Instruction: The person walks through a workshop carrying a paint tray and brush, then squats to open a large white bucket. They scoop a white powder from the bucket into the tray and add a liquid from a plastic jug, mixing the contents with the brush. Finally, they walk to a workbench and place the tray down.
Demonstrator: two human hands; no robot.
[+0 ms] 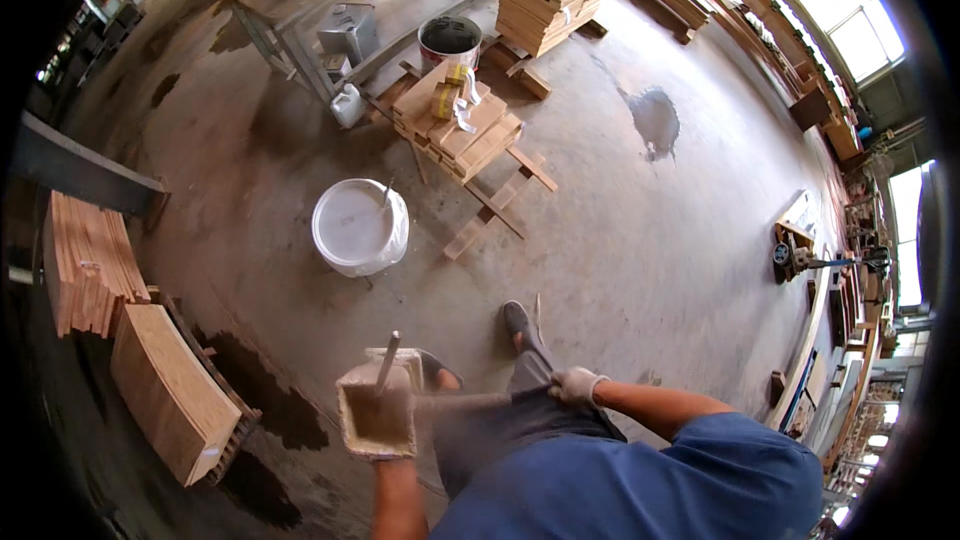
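A square, open-topped container (376,424), crusted pale along its rim and brownish inside, is held up by my left hand at the lower middle. That hand is mostly hidden by the container, with my bare forearm rising below it. A stick-like handle (388,364) stands up out of the container; its lower end is hidden. My right hand (577,387), in a whitish glove, is closed on the cloth of my dark grey trousers (530,378) near the thigh. Ahead of me on the floor stands a white lidded bucket (352,225), with a thin stick at its right rim.
Beyond the bucket, stacked wooden boards (455,130) rest on wooden bearers, with yellow-wrapped rolls on top. An open pail (449,37), a metal can (348,32) and a white jug (347,106) stand near a metal frame. Curved wooden panels (180,390) lie left. A pallet jack (795,255) stands right.
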